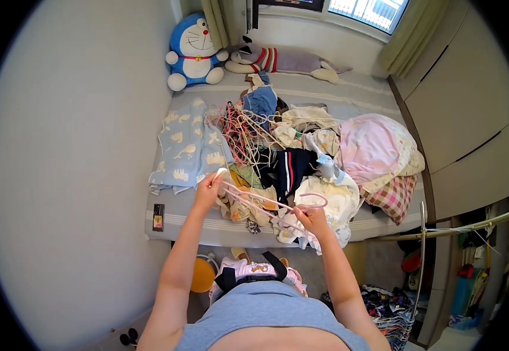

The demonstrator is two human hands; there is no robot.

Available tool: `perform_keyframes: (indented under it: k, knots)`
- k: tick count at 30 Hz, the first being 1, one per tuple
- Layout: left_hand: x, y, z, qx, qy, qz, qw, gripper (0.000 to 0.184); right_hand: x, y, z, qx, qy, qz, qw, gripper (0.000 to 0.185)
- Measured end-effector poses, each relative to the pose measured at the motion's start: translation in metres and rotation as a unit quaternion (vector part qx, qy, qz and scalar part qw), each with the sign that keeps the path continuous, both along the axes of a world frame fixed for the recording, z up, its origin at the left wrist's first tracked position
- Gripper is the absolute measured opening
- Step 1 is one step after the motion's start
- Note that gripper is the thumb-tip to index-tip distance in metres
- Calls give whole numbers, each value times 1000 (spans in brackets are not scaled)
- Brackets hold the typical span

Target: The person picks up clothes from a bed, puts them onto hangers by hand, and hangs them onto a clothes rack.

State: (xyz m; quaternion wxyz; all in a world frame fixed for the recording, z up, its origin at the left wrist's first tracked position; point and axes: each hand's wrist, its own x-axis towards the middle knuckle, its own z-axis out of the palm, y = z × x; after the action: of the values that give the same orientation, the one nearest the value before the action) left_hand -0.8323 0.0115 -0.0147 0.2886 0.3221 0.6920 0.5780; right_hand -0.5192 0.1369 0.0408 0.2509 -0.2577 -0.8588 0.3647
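A pale pink clothes hanger [254, 195] is stretched between my two hands above the bed, its hook curving out at the right. My left hand [209, 186] is closed on its left end, and a small white piece shows at the fingertips; I cannot make out what that is. My right hand [313, 220] grips the hanger close to the hook. Beneath it lie crumpled beige clothes [240, 206] and a white patterned garment [330, 202]. Farther back is a tangled heap of pink and white hangers [245, 131]. A navy garment with red and white stripes [289, 172] lies beside the heap.
A blue animal-print blanket [184, 149] and a phone [158, 217] lie on the bed's left. Pink bedding [371, 146] and a checked pillow [396, 196] are at right. Plush toys [196, 55] line the back. A metal rack [423, 251] holding hung clothes [386, 304] stands front right.
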Motion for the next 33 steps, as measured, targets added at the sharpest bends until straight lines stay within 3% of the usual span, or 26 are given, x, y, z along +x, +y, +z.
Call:
perform_keyframes:
  k: [3,4,8,9,11,15,16,19,20,23,26,29,33]
  knots:
    - [61,-4,66,-34,13,-47,998,23,6,4,7,60,0,13,998,18]
    - [79,-1,66,10,135,-42,990,22,7,4,9,74,2,23,997,18]
    - [158,1,88,86,130,-105,982,21,9,7,-9,158,76,60,983,24]
    - [170,3,93,71,226,-106,966,21,11,11,-18,192,70,74,976,26]
    - [191,3,104,40,411,-100,905,20,18,11,-10,136,146,49,979,28]
    - [207,7,130,4,599,-107,794,22,49,24,6,168,188,52,966,22]
    - [203,11,124,50,606,-115,785,19,57,24,10,156,201,64,965,12]
    - [206,14,99,17,510,-146,847,16,73,6,36,145,210,-120,960,7]
    - [205,13,94,42,504,-135,852,14,76,8,23,148,283,-191,928,7]
    - [210,2,97,2,490,-106,865,14,106,-12,-9,173,296,-216,914,5]
    - [209,-5,95,3,460,-67,886,14,109,-49,-54,-11,114,-79,990,10]
    - [204,-14,103,9,429,-28,903,15,75,-71,-83,-94,42,-34,994,25]
    - [187,-32,113,25,431,1,902,15,16,-70,-105,-79,93,-155,980,46]
